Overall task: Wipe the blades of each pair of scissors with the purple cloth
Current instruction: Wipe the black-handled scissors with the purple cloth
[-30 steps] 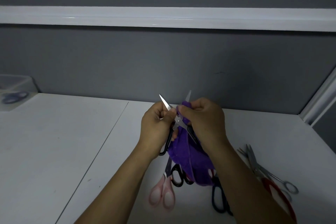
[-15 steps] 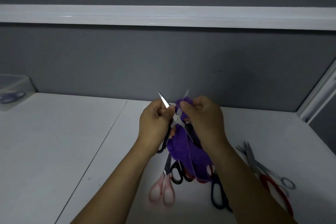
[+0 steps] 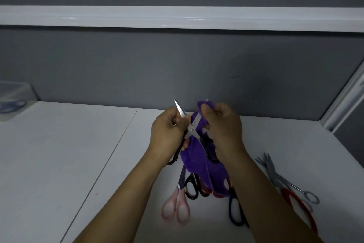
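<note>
My left hand [image 3: 167, 134] grips a pair of black-handled scissors [image 3: 191, 130], held above the white table with its blades spread apart. One blade tip sticks up past my left fingers. My right hand [image 3: 222, 126] pinches the purple cloth [image 3: 199, 162] around the upper end of the other blade, whose tip just shows above the cloth. The rest of the cloth hangs down between my wrists and covers part of the scissors lying below.
On the white table [image 3: 78, 154] below lie pink-handled scissors [image 3: 176, 206], black-handled scissors [image 3: 192, 187], dark-handled scissors [image 3: 235, 213], and, at the right, red-handled scissors [image 3: 297, 207] and all-metal scissors [image 3: 283, 181]. A clear container [image 3: 13, 98] holding blue-handled scissors stands far left. A grey wall rises behind.
My right hand has slid the cloth up the blade toward its tip, now almost covering it. My left hand has kept its grip in about the same place.
</note>
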